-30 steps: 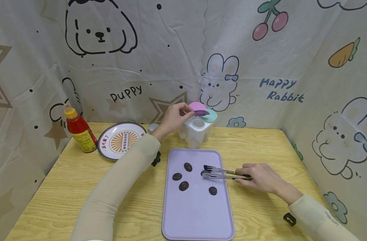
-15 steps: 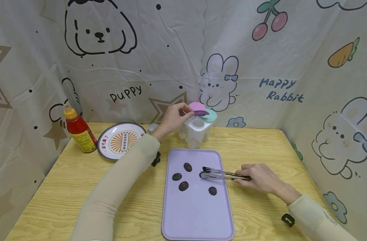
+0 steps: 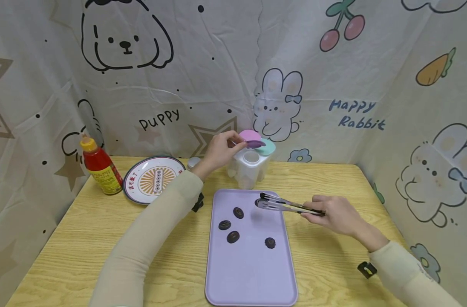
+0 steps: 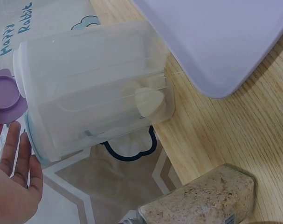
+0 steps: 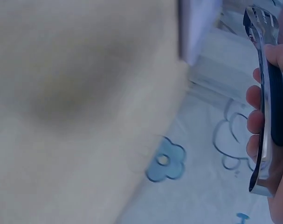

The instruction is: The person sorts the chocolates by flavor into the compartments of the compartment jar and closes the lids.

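Note:
My left hand (image 3: 219, 150) pinches the raised purple lid (image 3: 255, 144) of a translucent container (image 3: 246, 175) behind the tray. The round opening under that lid shows; a pink lid (image 3: 250, 135) and a mint lid (image 3: 267, 147) are beside it. My right hand (image 3: 335, 215) grips metal tongs (image 3: 291, 206), their tips raised over the upper right part of the lilac tray (image 3: 252, 273). A dark edge of a chocolate shows at the tong tips, mostly hidden by them. Several dark chocolates (image 3: 233, 237) lie on the tray. In the right wrist view, fingers wrap the tongs' (image 5: 272, 107) dark handle.
At the back left stand a red sauce bottle (image 3: 102, 165) with a yellow cap and a patterned plate (image 3: 141, 194). A jar of brown flakes (image 4: 202, 198) lies near the container in the left wrist view. A printed curtain (image 3: 218, 76) borders the table (image 3: 172, 264).
My right hand has lifted the tongs from the tray and moved them toward the container; the chocolate that lay at their tips has left its spot. My left hand keeps holding the lid.

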Demonstrator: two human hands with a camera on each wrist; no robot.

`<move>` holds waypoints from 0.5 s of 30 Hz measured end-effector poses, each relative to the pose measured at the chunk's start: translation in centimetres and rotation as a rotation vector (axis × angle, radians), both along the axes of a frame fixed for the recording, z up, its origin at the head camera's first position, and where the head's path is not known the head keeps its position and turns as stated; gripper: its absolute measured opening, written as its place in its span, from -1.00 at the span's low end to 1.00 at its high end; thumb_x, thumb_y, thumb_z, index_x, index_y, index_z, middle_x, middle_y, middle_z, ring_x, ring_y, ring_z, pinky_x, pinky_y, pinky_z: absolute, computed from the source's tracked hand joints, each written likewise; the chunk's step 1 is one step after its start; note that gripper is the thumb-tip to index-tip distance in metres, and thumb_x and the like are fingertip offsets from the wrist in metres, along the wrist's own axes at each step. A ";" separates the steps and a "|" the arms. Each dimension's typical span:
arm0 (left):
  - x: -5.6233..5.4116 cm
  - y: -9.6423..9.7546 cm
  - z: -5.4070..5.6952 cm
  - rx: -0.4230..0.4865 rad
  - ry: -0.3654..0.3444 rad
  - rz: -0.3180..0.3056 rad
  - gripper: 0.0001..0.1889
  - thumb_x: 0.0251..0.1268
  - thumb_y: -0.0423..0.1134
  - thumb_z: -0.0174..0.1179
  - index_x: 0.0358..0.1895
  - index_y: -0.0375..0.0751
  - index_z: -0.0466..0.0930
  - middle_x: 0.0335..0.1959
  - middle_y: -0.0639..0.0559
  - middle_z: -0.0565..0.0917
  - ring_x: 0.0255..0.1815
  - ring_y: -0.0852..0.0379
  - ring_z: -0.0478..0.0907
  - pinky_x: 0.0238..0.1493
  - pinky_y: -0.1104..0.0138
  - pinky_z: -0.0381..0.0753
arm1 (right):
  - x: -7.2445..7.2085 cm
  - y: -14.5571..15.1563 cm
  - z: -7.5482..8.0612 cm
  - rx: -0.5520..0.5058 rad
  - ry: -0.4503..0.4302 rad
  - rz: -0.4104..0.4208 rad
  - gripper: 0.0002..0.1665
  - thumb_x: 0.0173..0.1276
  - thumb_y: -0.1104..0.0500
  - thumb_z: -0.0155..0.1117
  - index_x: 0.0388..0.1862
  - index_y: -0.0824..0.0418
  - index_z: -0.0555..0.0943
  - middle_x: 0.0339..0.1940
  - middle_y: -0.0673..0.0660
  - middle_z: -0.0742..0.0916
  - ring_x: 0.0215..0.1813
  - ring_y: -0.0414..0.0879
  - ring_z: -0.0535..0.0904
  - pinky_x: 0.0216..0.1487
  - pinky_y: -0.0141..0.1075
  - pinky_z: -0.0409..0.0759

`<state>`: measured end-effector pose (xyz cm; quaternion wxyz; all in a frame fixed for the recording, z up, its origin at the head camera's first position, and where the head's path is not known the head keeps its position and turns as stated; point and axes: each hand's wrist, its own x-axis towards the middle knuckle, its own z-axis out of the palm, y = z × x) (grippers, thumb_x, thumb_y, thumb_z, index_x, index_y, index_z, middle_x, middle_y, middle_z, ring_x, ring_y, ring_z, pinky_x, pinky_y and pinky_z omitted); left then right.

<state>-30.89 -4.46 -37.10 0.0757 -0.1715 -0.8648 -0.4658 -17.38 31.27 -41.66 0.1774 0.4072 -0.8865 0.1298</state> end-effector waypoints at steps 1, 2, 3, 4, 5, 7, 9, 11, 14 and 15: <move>0.0 0.0 0.0 0.001 0.001 -0.001 -0.80 0.49 -0.13 0.34 -0.04 -0.17 0.72 -0.05 -0.10 0.81 -0.09 -0.01 0.72 -0.01 0.26 0.68 | -0.3 0.0 0.5 -0.007 0.013 0.002 -0.89 0.29 0.06 0.57 -0.24 0.02 0.83 -0.56 -0.24 0.52 -0.54 -0.57 0.12 -0.57 -0.66 0.08; 0.0 -0.1 0.0 0.002 0.002 -0.001 -0.80 0.49 -0.13 0.34 -0.04 -0.18 0.72 -0.05 -0.11 0.81 -0.09 -0.03 0.72 -0.01 0.25 0.68 | -0.6 0.0 0.9 -0.015 0.027 0.004 -0.88 0.31 0.05 0.56 -0.23 0.03 0.84 -0.56 -0.24 0.53 -0.54 -0.57 0.12 -0.57 -0.65 0.08; 0.0 -0.1 0.0 0.005 0.003 -0.003 -0.80 0.49 -0.13 0.34 -0.04 -0.18 0.72 -0.05 -0.12 0.81 -0.09 -0.04 0.73 -0.01 0.24 0.68 | -0.9 0.0 1.4 -0.022 0.042 0.006 -0.87 0.32 0.04 0.55 -0.22 0.05 0.84 -0.56 -0.22 0.56 -0.54 -0.57 0.12 -0.57 -0.64 0.08; -0.1 -0.1 0.0 0.006 0.003 -0.004 -0.80 0.49 -0.14 0.34 -0.04 -0.19 0.72 -0.05 -0.12 0.81 -0.08 -0.05 0.73 -0.01 0.24 0.68 | -1.3 0.0 1.8 -0.028 0.059 0.006 -0.84 0.33 0.03 0.54 -0.21 0.08 0.85 -0.56 -0.20 0.58 -0.55 -0.56 0.11 -0.58 -0.64 0.07; -0.1 -0.1 0.0 0.007 0.004 -0.006 -0.80 0.49 -0.14 0.34 -0.04 -0.19 0.72 -0.05 -0.12 0.81 -0.08 -0.06 0.73 -0.01 0.23 0.69 | -1.6 0.0 2.3 -0.030 0.072 0.002 -0.81 0.33 0.03 0.54 -0.19 0.11 0.86 -0.56 -0.17 0.61 -0.56 -0.56 0.12 -0.58 -0.63 0.07; -0.1 -0.2 0.0 0.010 0.003 -0.009 -0.80 0.49 -0.14 0.34 -0.04 -0.19 0.71 -0.05 -0.13 0.81 -0.08 -0.07 0.73 -0.01 0.22 0.69 | -2.4 -0.1 3.1 -0.030 0.088 -0.019 -0.77 0.32 0.04 0.54 -0.17 0.16 0.86 -0.55 -0.11 0.65 -0.57 -0.54 0.12 -0.59 -0.60 0.07; -0.1 -0.2 -0.1 0.011 0.001 -0.010 -0.80 0.49 -0.14 0.34 -0.04 -0.19 0.71 -0.05 -0.13 0.80 -0.08 -0.07 0.73 -0.01 0.23 0.69 | -3.1 -0.3 3.8 -0.027 0.093 -0.047 -0.74 0.26 0.09 0.57 -0.14 0.20 0.86 -0.54 -0.07 0.68 -0.58 -0.51 0.13 -0.59 -0.57 0.09; -0.1 -0.2 0.0 0.009 -0.001 -0.009 -0.80 0.49 -0.14 0.34 -0.04 -0.19 0.72 -0.05 -0.12 0.81 -0.08 -0.06 0.73 -0.02 0.25 0.68 | -3.7 -0.5 4.4 -0.020 0.089 -0.079 -0.72 0.22 0.13 0.59 -0.11 0.23 0.86 -0.52 -0.04 0.68 -0.58 -0.48 0.15 -0.57 -0.53 0.11; 0.0 -0.1 0.1 0.006 -0.007 -0.009 -0.81 0.49 -0.13 0.34 -0.04 -0.18 0.72 -0.05 -0.11 0.81 -0.09 -0.03 0.72 -0.03 0.27 0.67 | -4.6 -1.0 5.3 -0.016 0.073 -0.116 -0.68 0.18 0.17 0.61 -0.08 0.24 0.85 -0.56 -0.01 0.64 -0.59 -0.41 0.17 -0.56 -0.48 0.13; 0.1 -0.1 0.1 0.004 -0.010 -0.010 -0.81 0.49 -0.13 0.34 -0.04 -0.17 0.72 -0.05 -0.11 0.81 -0.09 -0.02 0.72 -0.03 0.27 0.66 | -4.9 -1.2 5.5 -0.015 0.068 -0.126 -0.67 0.19 0.17 0.61 -0.06 0.25 0.85 -0.54 0.02 0.68 -0.59 -0.40 0.20 -0.56 -0.48 0.16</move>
